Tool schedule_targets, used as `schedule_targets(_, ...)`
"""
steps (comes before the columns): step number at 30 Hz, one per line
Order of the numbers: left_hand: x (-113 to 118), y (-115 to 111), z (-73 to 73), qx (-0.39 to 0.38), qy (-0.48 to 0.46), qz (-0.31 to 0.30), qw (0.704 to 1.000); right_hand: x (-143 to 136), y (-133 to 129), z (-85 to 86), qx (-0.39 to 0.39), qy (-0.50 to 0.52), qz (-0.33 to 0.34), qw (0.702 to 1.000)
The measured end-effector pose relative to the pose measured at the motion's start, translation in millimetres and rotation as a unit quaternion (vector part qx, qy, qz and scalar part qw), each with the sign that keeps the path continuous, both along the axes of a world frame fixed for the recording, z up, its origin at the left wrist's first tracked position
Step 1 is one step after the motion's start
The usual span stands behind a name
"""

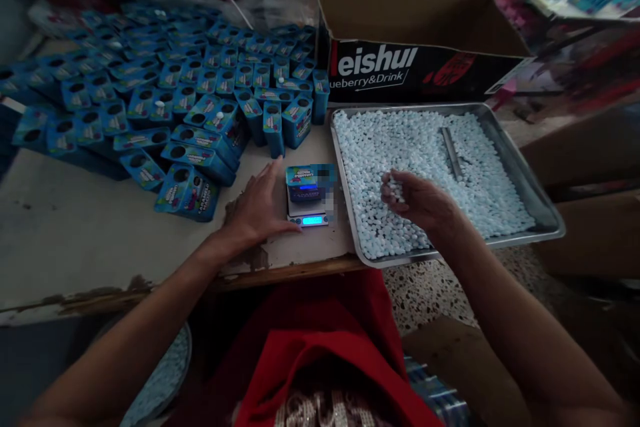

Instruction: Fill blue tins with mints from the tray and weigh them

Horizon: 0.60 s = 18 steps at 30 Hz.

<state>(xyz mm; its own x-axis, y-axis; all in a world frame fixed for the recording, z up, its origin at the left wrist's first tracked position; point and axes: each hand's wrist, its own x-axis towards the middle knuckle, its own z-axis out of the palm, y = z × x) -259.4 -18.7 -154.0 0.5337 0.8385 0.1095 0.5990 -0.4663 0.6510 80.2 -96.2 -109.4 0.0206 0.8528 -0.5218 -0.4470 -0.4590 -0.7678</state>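
My right hand [410, 197] is closed round a few pale candies [397, 188] above a metal tray [357, 240] spread with the same small white and light-blue candies. My left hand [263, 203] rests on the table with thumb and fingers apart, just left of a small digital scale [296, 221] with a lit blue display. On the scale sits a blue candy box [305, 187]; part of it is blurred out. The left hand's fingers do not close on the box. A metal bar [451, 153] lies among the candies.
Many blue boxes with round holes on top [187, 140] crowd the table's left and back. Behind the tray stands a black cardboard carton [380, 70]. The worn wooden table edge [300, 269] runs in front. Below left is a round container of candies [187, 347].
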Motion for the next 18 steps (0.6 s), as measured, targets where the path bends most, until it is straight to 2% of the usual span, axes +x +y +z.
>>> schedule_targets(4,-20.4,-10.2,23.8,-0.008,-0.030,0.074,0.997,-2.7,-2.3,-8.0,0.013,-0.105,0.014,0.994)
schedule_targets(6,-22.5,-13.7,33.6,0.004,-0.038,0.104,0.994,-3.5,-2.3,-8.6,0.037,-0.167,0.004,0.985)
schedule_targets(8,-18.8,-15.4,38.5,0.008,-0.050,0.115,0.992,-2.8,-0.3,-5.9,0.050,-0.178,-0.009,0.983)
schedule_targets(14,-3.4,-14.7,32.8,-0.011,-0.094,0.112,0.989,9.2,8.8,4.0,0.029,-0.025,-0.017,0.999)
schedule_targets(18,-1.7,-15.6,28.0,-0.023,-0.115,0.103,0.988,15.8,6.9,-0.5,0.040,-0.007,-0.015,0.999)
